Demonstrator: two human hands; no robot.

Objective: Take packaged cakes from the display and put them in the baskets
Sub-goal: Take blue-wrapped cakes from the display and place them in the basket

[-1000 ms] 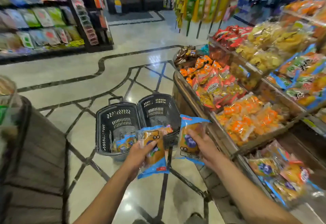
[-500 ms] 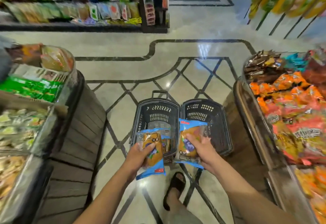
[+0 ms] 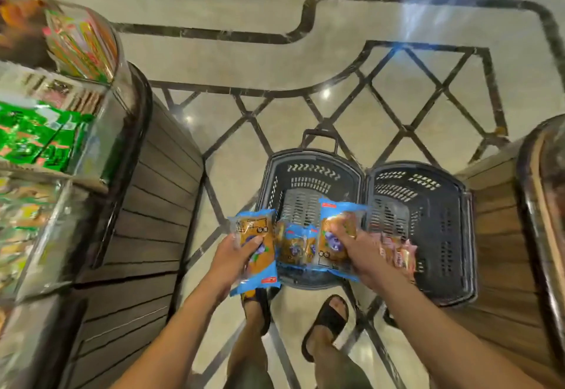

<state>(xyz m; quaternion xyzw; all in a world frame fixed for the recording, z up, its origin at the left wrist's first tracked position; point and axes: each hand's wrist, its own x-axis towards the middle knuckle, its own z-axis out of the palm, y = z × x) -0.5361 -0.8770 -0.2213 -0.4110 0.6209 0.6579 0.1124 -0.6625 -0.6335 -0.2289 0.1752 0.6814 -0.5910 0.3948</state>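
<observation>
Two dark plastic baskets stand side by side on the floor: the left basket (image 3: 308, 171) and the right basket (image 3: 440, 205). My left hand (image 3: 232, 254) grips a blue-wrapped cake packet (image 3: 255, 235) over the left basket's near-left corner. My right hand (image 3: 357, 248) grips a second blue cake packet (image 3: 331, 229) above the left basket's right side. Between them, a similar blue packet (image 3: 295, 246) lies inside the left basket. A pinkish packet (image 3: 399, 252) lies in the right basket, partly hidden by my right wrist.
A wood-clad display stand (image 3: 146, 205) with clear bins of green snack bags (image 3: 33, 137) is at my left. Another wooden display (image 3: 519, 205) borders the right basket. My feet in black sandals (image 3: 328, 318) stand just behind the baskets on the patterned marble floor.
My view has tilted down and turned left, away from the right display. Both hands have carried their packets forward and lower, over the left basket.
</observation>
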